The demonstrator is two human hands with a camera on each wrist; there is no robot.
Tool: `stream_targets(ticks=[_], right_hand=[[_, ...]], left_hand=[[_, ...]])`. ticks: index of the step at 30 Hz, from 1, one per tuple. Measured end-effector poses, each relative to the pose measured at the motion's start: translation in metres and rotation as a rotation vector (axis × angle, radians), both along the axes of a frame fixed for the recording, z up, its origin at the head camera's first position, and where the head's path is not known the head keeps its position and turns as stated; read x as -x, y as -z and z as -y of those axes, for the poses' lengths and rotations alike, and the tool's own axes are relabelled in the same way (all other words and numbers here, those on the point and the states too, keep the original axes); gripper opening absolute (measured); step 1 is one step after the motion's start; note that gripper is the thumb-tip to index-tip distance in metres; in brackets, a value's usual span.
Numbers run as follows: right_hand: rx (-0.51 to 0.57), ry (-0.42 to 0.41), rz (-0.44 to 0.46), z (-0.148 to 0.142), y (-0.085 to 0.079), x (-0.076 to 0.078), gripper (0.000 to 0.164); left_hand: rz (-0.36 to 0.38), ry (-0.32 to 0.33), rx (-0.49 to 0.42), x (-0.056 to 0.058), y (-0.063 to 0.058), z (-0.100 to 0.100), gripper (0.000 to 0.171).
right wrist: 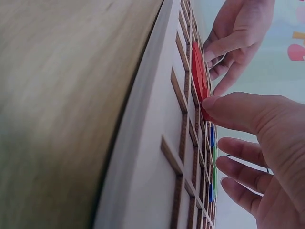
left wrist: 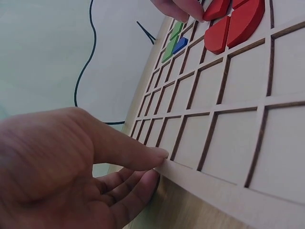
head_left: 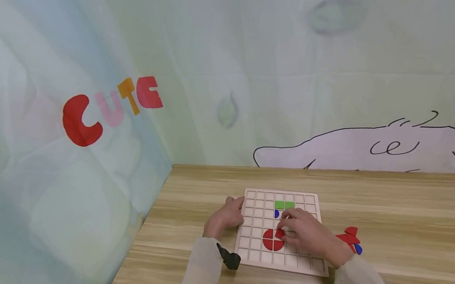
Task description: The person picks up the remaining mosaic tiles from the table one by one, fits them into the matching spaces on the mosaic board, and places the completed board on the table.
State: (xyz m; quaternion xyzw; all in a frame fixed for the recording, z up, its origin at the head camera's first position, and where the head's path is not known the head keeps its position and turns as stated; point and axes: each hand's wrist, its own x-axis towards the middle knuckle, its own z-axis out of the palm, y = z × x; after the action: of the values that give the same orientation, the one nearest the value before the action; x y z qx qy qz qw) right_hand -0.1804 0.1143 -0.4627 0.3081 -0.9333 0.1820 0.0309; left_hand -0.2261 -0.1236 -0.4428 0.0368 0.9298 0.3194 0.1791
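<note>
A pale wooden grid board point(head_left: 246, 243) lies on the table. My left hand point(head_left: 227, 216) holds its left edge, the thumb point(left wrist: 155, 155) on the rim and the other fingers lower at its side. Over the board's middle, my right hand point(head_left: 306, 232) pinches a red quarter-circle piece point(head_left: 280, 233) between thumb and finger. That piece touches the board at the upper right of the other red quarter pieces point(head_left: 268, 244), which together form a round shape. Farther back sit two green squares point(head_left: 279, 205) and a small blue piece point(head_left: 276, 214). Another blue piece point(right wrist: 212, 193) shows in the right wrist view.
Right of the board, several loose red pieces point(head_left: 350, 238) and a blue piece point(head_left: 358, 249) lie on the wooden table point(head_left: 407, 221), partly behind the right forearm. A printed cloth point(head_left: 219, 46) with coloured letters hangs behind and to the left.
</note>
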Motion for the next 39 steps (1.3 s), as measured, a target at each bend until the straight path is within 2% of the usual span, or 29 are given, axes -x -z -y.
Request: stream_targets(ticks=[5, 14, 26, 32, 39], right_hand=[[0.013, -0.032, -0.029, 0.000, 0.001, 0.001, 0.021], [0.007, -0.058, -0.004, 0.000, 0.001, 0.003, 0.021], [0.031, -0.061, -0.050, -0.002, 0.002, 0.002, 0.020], [0.073, -0.020, -0.091, -0.009, -0.007, -0.003, 0.021], [0.094, 0.062, -0.076, -0.027, -0.017, -0.006, 0.021]], left_hand=[[-0.007, 0.007, -0.011, -0.001, -0.001, 0.001, 0.073], [-0.009, 0.013, -0.005, -0.001, -0.001, 0.001, 0.073], [-0.008, 0.006, -0.015, -0.002, -0.002, 0.001, 0.073], [-0.011, 0.005, -0.012, -0.003, -0.002, 0.000, 0.073], [-0.028, 0.016, -0.003, -0.002, 0.000, 0.000, 0.072]])
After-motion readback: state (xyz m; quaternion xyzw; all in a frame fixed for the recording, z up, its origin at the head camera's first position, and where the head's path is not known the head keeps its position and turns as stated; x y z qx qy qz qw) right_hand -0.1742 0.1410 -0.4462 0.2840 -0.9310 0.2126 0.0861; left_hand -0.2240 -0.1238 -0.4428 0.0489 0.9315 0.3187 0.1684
